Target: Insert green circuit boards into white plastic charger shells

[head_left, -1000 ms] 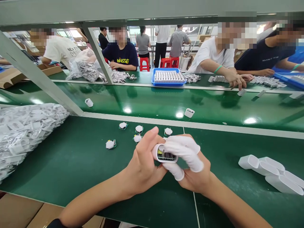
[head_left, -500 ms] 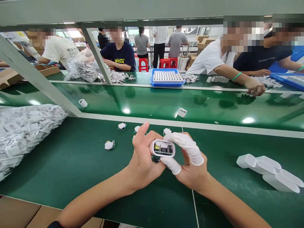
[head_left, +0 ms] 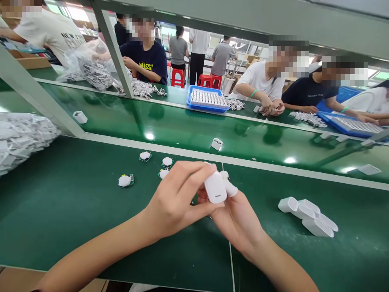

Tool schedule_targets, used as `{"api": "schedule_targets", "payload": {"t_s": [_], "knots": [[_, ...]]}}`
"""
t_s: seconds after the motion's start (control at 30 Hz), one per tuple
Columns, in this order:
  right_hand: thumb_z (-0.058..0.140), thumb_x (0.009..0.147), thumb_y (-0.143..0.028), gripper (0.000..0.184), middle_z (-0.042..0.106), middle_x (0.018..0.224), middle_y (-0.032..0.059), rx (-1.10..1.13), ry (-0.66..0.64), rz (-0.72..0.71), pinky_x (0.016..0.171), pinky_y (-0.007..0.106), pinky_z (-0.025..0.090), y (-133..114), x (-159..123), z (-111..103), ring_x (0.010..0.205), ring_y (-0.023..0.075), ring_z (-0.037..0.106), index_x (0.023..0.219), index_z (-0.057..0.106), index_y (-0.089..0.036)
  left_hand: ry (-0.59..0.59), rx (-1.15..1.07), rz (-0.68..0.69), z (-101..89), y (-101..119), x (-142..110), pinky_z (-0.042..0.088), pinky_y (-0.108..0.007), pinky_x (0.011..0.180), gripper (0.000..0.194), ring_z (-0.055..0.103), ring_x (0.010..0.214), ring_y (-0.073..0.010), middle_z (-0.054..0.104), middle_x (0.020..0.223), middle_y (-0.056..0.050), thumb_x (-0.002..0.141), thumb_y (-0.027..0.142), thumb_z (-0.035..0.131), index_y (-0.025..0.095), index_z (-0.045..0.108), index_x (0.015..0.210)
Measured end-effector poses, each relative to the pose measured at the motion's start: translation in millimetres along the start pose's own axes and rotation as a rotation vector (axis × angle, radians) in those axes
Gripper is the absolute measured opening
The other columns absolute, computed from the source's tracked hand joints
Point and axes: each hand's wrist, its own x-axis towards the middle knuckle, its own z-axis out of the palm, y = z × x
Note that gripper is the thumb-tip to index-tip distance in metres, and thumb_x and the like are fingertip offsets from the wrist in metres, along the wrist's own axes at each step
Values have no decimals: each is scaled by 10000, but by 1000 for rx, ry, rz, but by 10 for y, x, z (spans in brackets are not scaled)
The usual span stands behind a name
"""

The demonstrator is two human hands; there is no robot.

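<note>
Between my two hands is a white plastic charger housing [head_left: 215,188], its closed end with a small slot turned toward me. My left hand [head_left: 173,198] grips it from the left, fingers over the top and thumb below. My right hand [head_left: 238,219] holds it from the right and behind; a white finger cot [head_left: 231,189] covers one fingertip, and its other fingers are partly hidden. Small circuit boards with white pads, such as the board [head_left: 125,181] at left, lie beyond my hands. To the right rests a cluster of empty white housings [head_left: 310,215].
A plastic bag of white parts [head_left: 26,140] sits at left. Beyond the pale rail [head_left: 170,148], a green belt [head_left: 182,127] carries white housings [head_left: 216,143]. Co-workers sit across, near a blue tray [head_left: 206,107] of white pieces. A slanted metal post [head_left: 54,97] stands at left.
The housing has been turned: its open end with the circuit board inside faced me, now its closed slotted end does. My left fingers have come over its top. The view has shifted and tilted.
</note>
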Motion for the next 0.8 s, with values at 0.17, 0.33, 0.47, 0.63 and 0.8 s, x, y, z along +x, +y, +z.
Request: {"api": "schedule_targets", "payload": {"t_s": [0.17,0.33,0.47,0.63,0.8], "knots": [[843,686,-221,178,673,849,-25,64,13,31,673,168,492,15,13,1,740,89,558,809,715,-212,-12,-102,-57,-33,-47,8,582,-317,845,441,655,981,-208,671,1071,-107,849,309,724,133,554,1215],[819,716,-366,212,657,850,-15,-63,-17,14,713,231,500,4,-36,-22,788,128,569,820,706,-220,1,-137,-2,-40,-6,26,565,-296,868,447,643,988,-193,669,1067,-111,836,240,737,104,545,1217],[576,864,-516,336,676,1010,41,-780,143,-282,761,321,530,-224,223,-210,878,193,621,1027,672,-238,-157,-41,-69,-64,-105,7,545,-346,956,475,624,1120,-230,652,1190,-147,884,224,664,98,480,1304],[547,955,-430,414,648,1122,101,-1456,607,-486,931,445,507,-789,988,-714,980,230,634,1264,562,-155,-754,121,-210,-321,-371,-43,577,-472,838,482,673,1068,-329,677,1207,-164,917,337,588,97,503,1325],[619,964,-363,333,605,1225,92,-1832,863,-303,911,454,540,-972,1371,-998,1053,235,623,1227,583,-162,-786,75,-161,-436,-511,11,487,-303,520,329,657,642,-206,691,759,-41,978,322,385,167,632,825]]}}
